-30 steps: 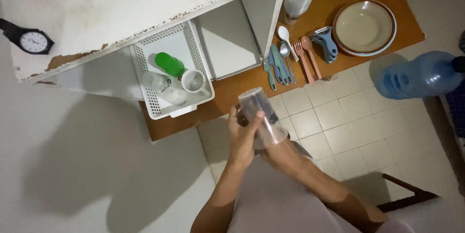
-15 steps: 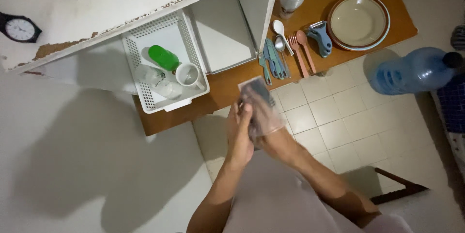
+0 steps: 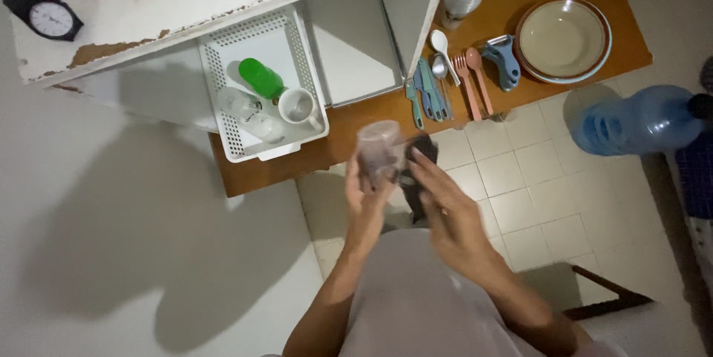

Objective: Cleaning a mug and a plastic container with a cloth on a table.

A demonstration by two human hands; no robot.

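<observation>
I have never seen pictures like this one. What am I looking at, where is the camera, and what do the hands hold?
The camera sits on a person's head and looks straight down, so you see their own two bare arms from above. The left hand holds a clear glass. The right hand presses a dark cloth against it. Beyond them is a brown wooden table. On it lie a white basket with a green cup and a white mug, a row of cutlery, and a plate. A blue water bottle lies on the tiled floor.
</observation>
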